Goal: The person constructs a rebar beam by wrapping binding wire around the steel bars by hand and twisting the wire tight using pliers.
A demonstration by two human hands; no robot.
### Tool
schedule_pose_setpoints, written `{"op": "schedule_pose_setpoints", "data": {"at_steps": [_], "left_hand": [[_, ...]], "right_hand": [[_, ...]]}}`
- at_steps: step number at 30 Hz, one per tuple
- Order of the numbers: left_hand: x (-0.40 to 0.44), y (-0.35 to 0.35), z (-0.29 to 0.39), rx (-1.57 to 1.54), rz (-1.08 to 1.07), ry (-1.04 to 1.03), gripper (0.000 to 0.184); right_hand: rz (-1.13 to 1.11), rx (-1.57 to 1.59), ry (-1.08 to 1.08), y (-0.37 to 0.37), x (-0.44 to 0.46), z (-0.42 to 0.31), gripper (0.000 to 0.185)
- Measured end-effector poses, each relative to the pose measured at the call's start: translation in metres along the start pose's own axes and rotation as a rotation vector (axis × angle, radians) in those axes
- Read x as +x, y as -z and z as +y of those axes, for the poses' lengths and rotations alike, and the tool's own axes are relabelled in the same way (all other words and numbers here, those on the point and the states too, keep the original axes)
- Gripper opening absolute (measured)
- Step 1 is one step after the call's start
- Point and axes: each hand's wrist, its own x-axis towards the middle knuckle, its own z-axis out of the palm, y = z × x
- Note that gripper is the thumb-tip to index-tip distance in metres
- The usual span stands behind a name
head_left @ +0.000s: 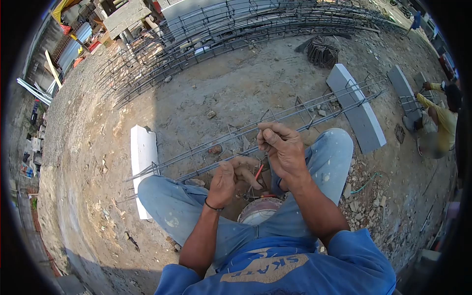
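A long rebar cage (196,156) lies across my front, its left end on a white block (142,147) and its right part on a grey block (356,108). Over its near side is my left hand (232,179), the one with a black wristband, fingers curled apart and nothing visible in them. My right hand (282,147) is raised above the bars with thumb and forefinger pinched together; whatever they hold is too small to make out. A red-handled tool (259,171) shows between my hands, partly hidden.
Stacked rebar cages (196,46) stretch across the back, near a bundle of bent rods (322,51). A co-worker (440,120) crouches at far right by another block (404,91). Rubble (366,211) lies beside my right knee. Beneath me is a round bucket (258,209).
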Motion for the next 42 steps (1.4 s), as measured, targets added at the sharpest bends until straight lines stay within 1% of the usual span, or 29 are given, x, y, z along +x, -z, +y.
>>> {"op": "schedule_pose_setpoints", "data": {"at_steps": [2,3,5,8,11,14,18,19,23,25,26,28,32,34,37,41,42], "left_hand": [[0.001,0.01,-0.024,0.045,0.068,-0.038,0.061],[0.001,0.008,-0.028,0.045,0.067,-0.036,0.061],[0.003,0.004,-0.033,0.15,0.1,-0.049,0.067],[0.003,0.004,-0.037,0.205,0.078,-0.108,0.061],[0.003,0.002,-0.036,0.191,0.103,-0.137,0.061],[0.001,0.003,-0.034,0.235,0.07,-0.107,0.062],[0.001,0.002,-0.035,0.264,0.078,-0.105,0.062],[0.0,0.001,-0.034,0.255,0.072,-0.119,0.061],[0.0,-0.001,-0.033,0.248,0.051,-0.152,0.06],[0.0,-0.001,-0.032,0.269,0.047,-0.148,0.06],[-0.001,-0.002,-0.031,0.289,0.043,-0.142,0.06],[-0.001,-0.001,-0.03,0.316,0.04,-0.126,0.061],[0.0,-0.003,-0.028,0.347,0.034,-0.098,0.062],[0.0,-0.004,-0.028,0.358,0.031,-0.093,0.062],[0.0,-0.002,-0.032,0.367,0.023,-0.078,0.062],[0.0,-0.002,-0.032,0.38,0.002,-0.026,0.063],[0.0,-0.003,-0.033,0.379,0.003,-0.024,0.063]], "right_hand": [[-0.002,0.022,-0.016,-0.003,-0.001,-0.001,0.027],[-0.002,0.041,-0.032,-0.005,-0.002,-0.002,0.028],[0.0,0.061,-0.046,-0.005,-0.001,-0.004,0.03],[0.033,0.1,-0.05,-0.002,0.001,-0.005,0.028],[0.063,0.072,-0.038,0.002,0.002,-0.003,0.027],[0.058,0.106,-0.072,0.002,0.001,-0.002,0.029],[0.093,0.189,-0.125,-0.002,0.002,-0.003,0.033],[0.098,0.214,-0.159,-0.002,0.002,-0.005,0.034],[0.096,0.261,-0.175,0.004,0.003,-0.003,0.035],[0.162,0.281,-0.176,0.001,0.002,-0.005,0.033],[0.161,0.281,-0.176,0.002,0.003,-0.005,0.033],[0.044,0.351,-0.254,0.005,0.004,-0.008,0.028],[0.037,0.336,-0.201,0.004,0.003,-0.009,0.026],[-0.001,0.282,-0.133,0.008,0.004,-0.007,0.029],[0.037,0.235,-0.128,0.007,0.002,-0.01,0.027],[0.046,0.224,-0.123,0.007,0.001,-0.013,0.028],[0.03,0.184,-0.14,0.008,0.001,-0.014,0.025]]}}
